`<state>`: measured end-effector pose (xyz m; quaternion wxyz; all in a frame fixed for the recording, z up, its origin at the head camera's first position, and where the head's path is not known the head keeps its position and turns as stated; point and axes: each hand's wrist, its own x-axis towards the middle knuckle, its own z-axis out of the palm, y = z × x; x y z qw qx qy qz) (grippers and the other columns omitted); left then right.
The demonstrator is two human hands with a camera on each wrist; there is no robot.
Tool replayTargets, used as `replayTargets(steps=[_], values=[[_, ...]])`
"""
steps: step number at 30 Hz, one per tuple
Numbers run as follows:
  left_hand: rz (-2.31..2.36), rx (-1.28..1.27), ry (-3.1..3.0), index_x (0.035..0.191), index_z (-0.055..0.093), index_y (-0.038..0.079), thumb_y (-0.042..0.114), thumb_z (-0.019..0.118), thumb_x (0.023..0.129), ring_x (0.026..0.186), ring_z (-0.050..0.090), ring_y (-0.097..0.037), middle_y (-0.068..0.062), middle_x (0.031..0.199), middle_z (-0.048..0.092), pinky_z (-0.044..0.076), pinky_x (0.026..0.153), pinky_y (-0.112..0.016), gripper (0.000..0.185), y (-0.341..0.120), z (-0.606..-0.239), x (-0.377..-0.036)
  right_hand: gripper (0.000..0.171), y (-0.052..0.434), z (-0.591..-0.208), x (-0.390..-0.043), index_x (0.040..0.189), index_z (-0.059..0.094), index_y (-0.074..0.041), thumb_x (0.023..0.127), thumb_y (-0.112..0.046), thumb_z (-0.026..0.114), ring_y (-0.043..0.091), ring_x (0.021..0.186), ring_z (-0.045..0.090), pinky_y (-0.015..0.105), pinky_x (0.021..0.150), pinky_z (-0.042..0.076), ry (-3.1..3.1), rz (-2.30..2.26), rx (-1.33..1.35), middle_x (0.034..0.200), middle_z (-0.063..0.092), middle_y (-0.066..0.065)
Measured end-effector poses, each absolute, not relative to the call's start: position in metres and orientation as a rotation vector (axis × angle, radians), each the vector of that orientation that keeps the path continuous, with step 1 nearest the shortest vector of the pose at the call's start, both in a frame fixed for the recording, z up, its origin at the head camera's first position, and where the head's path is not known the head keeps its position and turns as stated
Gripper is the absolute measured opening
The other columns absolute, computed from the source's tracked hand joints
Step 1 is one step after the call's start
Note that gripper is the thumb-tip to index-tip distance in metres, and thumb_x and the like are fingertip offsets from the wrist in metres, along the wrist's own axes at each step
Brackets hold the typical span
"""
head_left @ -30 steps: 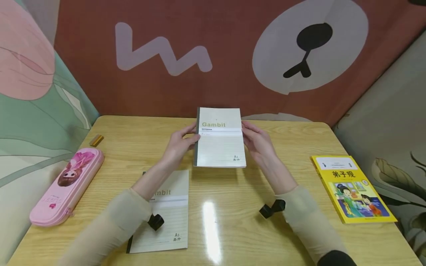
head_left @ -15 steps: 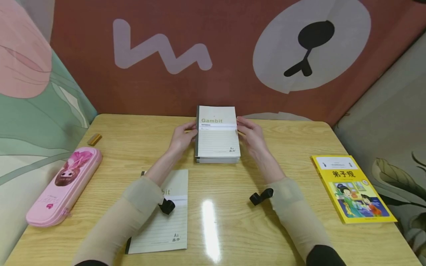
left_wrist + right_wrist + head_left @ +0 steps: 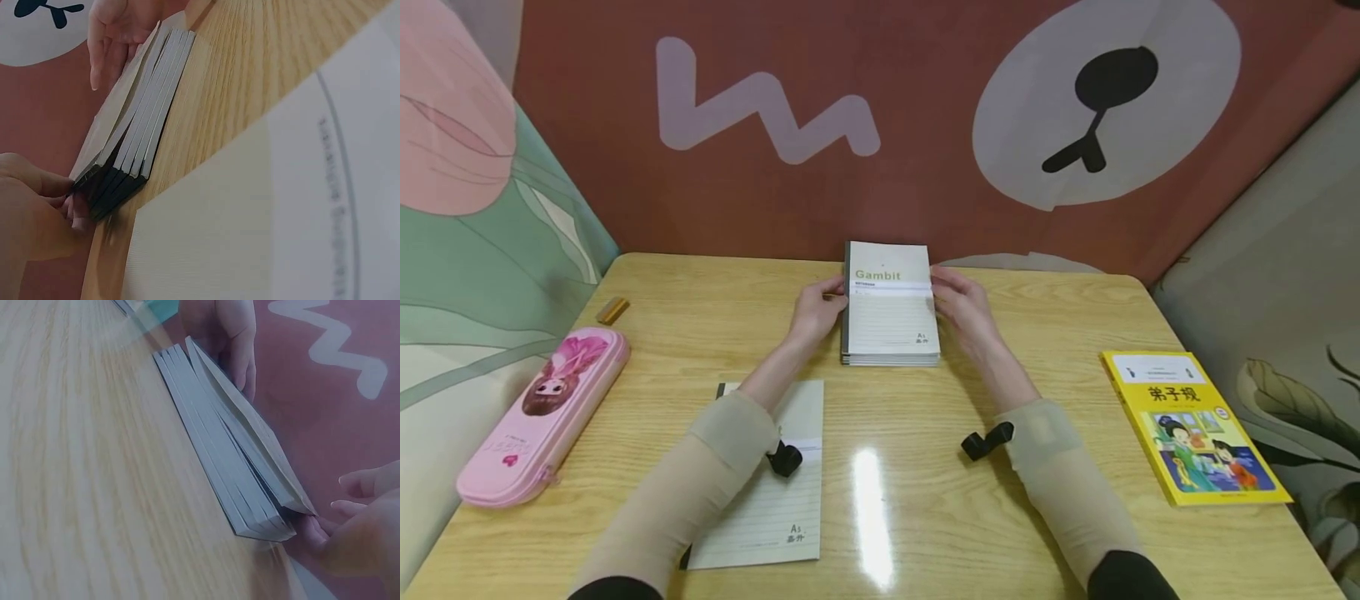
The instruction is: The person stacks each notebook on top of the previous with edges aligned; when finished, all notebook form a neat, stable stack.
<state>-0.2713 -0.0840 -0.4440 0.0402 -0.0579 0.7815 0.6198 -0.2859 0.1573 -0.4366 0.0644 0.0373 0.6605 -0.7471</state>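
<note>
A stack of several Gambit notebooks (image 3: 891,321), white with dark spines, lies at the table's far middle. In the wrist views, its upper part (image 3: 262,437) sits tilted, with a dark gap over the lower notebooks (image 3: 156,106). My left hand (image 3: 815,317) pinches the top notebook's spine edge, thumb above and fingers under it. On the opposite side, my right hand (image 3: 966,310) has its fingers against the stack's edge, loosely extended and not wrapped round it. Another Gambit notebook (image 3: 775,517) lies flat nearer the front, partly covered by my left forearm.
A pink pencil case (image 3: 546,417) lies on the left, with a small gold-brown block (image 3: 613,311) behind it. At the right is a yellow illustrated book (image 3: 1195,429). A reddish-brown patterned wall (image 3: 775,208) borders the wooden table (image 3: 917,517) at the back.
The notebook held between both hands has come down onto the stack and moved slightly left. Both hands have moved with it, then nearly stopped. The pencil case, yellow book and front notebook stay in place.
</note>
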Motion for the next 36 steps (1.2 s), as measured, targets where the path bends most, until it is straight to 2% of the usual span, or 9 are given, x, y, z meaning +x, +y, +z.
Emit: replayTargets(steps=[5, 13, 20, 25, 30, 33, 36], values=[[1.778, -0.155, 2.556, 0.146, 0.055, 0.0, 0.0, 0.059, 0.098, 0.119, 0.06, -0.028, -0.019, 0.132, 0.066, 0.052, 0.105, -0.039, 0.048, -0.081, -0.447, -0.271, 0.053, 0.157, -0.441, -0.286, 0.155, 0.041, 0.001, 0.103, 0.0, 0.052, 0.024, 0.132, 0.054, 0.038, 0.119, 0.043, 2.01, -2.232, 0.103, 0.157, 0.046, 0.023], [1.603, -0.092, 2.835, 0.142, 0.058, -0.002, 0.0, 0.061, 0.098, 0.103, 0.066, -0.026, -0.019, 0.119, 0.073, 0.057, 0.087, -0.036, 0.044, -0.075, -0.45, -0.267, 0.055, 0.155, -0.446, -0.286, 0.154, 0.043, 0.001, 0.101, -0.001, 0.057, 0.026, 0.146, 0.045, 0.036, 0.122, 0.04, 2.057, -2.191, 0.114, 0.16, 0.045, 0.018], [1.519, -0.078, 2.927, 0.138, 0.063, 0.0, 0.0, 0.061, 0.098, 0.114, 0.071, -0.031, -0.019, 0.122, 0.075, 0.059, 0.097, -0.043, 0.039, -0.075, -0.448, -0.262, 0.056, 0.154, -0.447, -0.287, 0.155, 0.043, -0.002, 0.101, -0.006, 0.058, 0.023, 0.149, 0.042, 0.037, 0.123, 0.038, 2.112, -2.117, 0.133, 0.162, 0.044, 0.014], [1.502, -0.062, 2.931, 0.133, 0.068, 0.002, 0.0, 0.06, 0.099, 0.116, 0.072, -0.033, -0.019, 0.125, 0.074, 0.061, 0.095, -0.044, 0.035, -0.074, -0.446, -0.26, 0.057, 0.154, -0.447, -0.288, 0.156, 0.041, -0.002, 0.102, -0.007, 0.057, 0.021, 0.152, 0.038, 0.036, 0.126, 0.034, 2.136, -2.07, 0.13, 0.164, 0.041, 0.013], [1.468, -0.07, 2.937, 0.141, 0.06, -0.001, 0.001, 0.059, 0.1, 0.119, 0.07, -0.033, -0.021, 0.131, 0.069, 0.061, 0.094, -0.042, 0.042, -0.072, -0.446, -0.259, 0.058, 0.153, -0.446, -0.288, 0.157, 0.038, -0.002, 0.102, -0.008, 0.056, 0.02, 0.154, 0.035, 0.035, 0.128, 0.03, 2.149, -2.03, 0.141, 0.166, 0.039, 0.012], [1.443, -0.079, 2.936, 0.145, 0.055, -0.002, 0.003, 0.058, 0.101, 0.116, 0.071, -0.031, -0.023, 0.136, 0.066, 0.063, 0.087, -0.038, 0.045, -0.071, -0.447, -0.26, 0.058, 0.154, -0.445, -0.287, 0.158, 0.037, -0.002, 0.103, -0.009, 0.056, 0.02, 0.155, 0.034, 0.034, 0.129, 0.028, 2.157, -2.011, 0.153, 0.166, 0.038, 0.011], [1.423, -0.093, 2.931, 0.147, 0.053, -0.002, 0.004, 0.056, 0.101, 0.1, 0.073, -0.026, -0.023, 0.139, 0.064, 0.057, 0.069, -0.029, 0.046, -0.07, -0.446, -0.26, 0.059, 0.154, -0.443, -0.287, 0.159, 0.035, -0.002, 0.104, -0.01, 0.055, 0.021, 0.156, 0.031, 0.034, 0.13, 0.024, 2.167, -1.979, 0.155, 0.168, 0.035, 0.01]])
